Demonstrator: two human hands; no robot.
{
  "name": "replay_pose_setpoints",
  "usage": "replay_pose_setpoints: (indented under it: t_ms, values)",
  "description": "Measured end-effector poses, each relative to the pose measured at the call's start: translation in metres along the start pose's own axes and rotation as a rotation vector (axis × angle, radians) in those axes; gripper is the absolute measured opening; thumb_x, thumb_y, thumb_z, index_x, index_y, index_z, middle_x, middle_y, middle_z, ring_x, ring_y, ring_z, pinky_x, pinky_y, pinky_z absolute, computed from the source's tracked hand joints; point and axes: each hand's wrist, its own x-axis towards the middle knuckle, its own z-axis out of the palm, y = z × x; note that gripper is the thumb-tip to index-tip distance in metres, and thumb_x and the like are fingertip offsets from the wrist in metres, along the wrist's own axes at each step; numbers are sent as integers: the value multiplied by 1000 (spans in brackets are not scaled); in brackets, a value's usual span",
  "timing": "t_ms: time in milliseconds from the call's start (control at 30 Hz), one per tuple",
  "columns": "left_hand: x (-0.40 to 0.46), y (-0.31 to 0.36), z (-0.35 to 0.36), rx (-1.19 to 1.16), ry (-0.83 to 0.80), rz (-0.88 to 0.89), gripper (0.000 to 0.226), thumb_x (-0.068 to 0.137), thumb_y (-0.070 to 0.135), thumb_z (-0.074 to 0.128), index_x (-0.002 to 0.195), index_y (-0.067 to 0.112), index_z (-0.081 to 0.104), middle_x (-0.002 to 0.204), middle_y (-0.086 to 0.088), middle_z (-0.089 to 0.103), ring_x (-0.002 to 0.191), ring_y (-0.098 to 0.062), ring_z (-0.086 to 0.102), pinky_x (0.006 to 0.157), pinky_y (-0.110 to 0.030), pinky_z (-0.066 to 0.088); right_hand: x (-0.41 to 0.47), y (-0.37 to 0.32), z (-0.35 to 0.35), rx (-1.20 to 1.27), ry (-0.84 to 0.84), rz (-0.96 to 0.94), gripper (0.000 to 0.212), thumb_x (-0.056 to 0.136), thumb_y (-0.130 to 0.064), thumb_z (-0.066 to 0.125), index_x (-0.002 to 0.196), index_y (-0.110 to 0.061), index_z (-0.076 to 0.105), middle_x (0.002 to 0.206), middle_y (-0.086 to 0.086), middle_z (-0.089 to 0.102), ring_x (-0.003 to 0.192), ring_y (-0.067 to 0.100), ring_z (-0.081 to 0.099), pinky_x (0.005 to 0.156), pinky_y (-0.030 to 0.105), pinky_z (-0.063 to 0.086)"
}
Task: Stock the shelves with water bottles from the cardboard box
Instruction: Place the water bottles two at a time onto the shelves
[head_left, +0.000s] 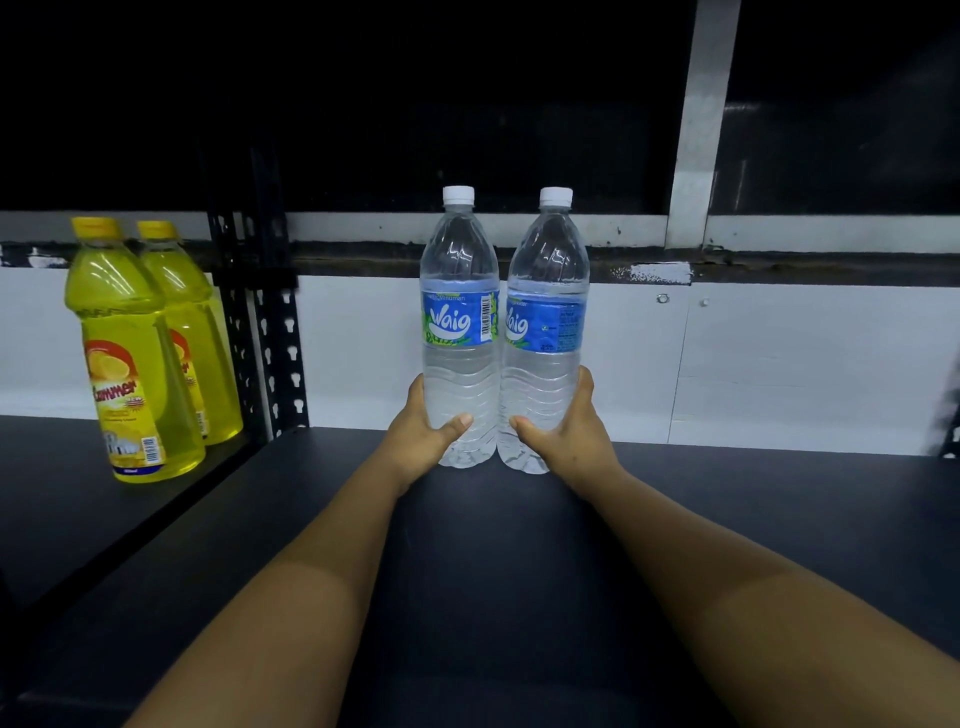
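Two clear water bottles with white caps and blue labels stand upright side by side on the dark shelf (727, 519), touching each other. My left hand (423, 441) grips the lower body of the left water bottle (460, 291). My right hand (563, 441) grips the lower body of the right water bottle (548, 296). Both arms reach forward over the shelf board. The cardboard box is out of view.
Two yellow bottles (135, 353) with yellow caps stand on the neighbouring shelf at the left, behind a black perforated upright (270, 338). A white wall panel (779, 364) closes the back of the shelf. A grey vertical post (701, 130) rises at the upper right.
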Motion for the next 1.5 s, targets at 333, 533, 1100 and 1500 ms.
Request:
replay_pose_setpoints:
  t_ms: [333, 533, 1100, 1500]
  values:
    - [-6, 8, 6, 5, 13, -4, 77, 90, 37, 67, 150, 33, 20, 145, 7, 48, 132, -18, 47, 113, -47, 37, -1, 1, 3, 20, 33, -10, 79, 76, -31, 80, 134, -27, 27, 125, -6, 53, 110, 14, 55, 91, 31, 44]
    - [-13, 8, 12, -34, 46, 7, 80, 91, 34, 66, 153, 33, 15, 150, 9, 41, 135, -15, 42, 115, -43, 33, -5, 2, 3, 57, 31, -35, 81, 76, -30, 81, 136, -30, 27, 128, -9, 49, 116, 11, 52, 95, 29, 43]
    - [-4, 10, 17, -154, 171, -14, 77, 84, 33, 73, 148, 31, 30, 144, 6, 49, 129, -19, 50, 108, -47, 42, 1, 4, 0, 7, 137, 39, 98, 65, -54, 83, 140, -27, 27, 137, 1, 44, 122, 15, 49, 103, 40, 46]
    - [-7, 11, 17, -129, 186, 12, 72, 87, 28, 72, 148, 26, 32, 143, 3, 50, 125, -15, 50, 110, -42, 41, -2, -1, -9, 73, 86, 20, 57, 83, -31, 76, 128, -32, 41, 110, -20, 55, 103, 4, 52, 87, 20, 39]
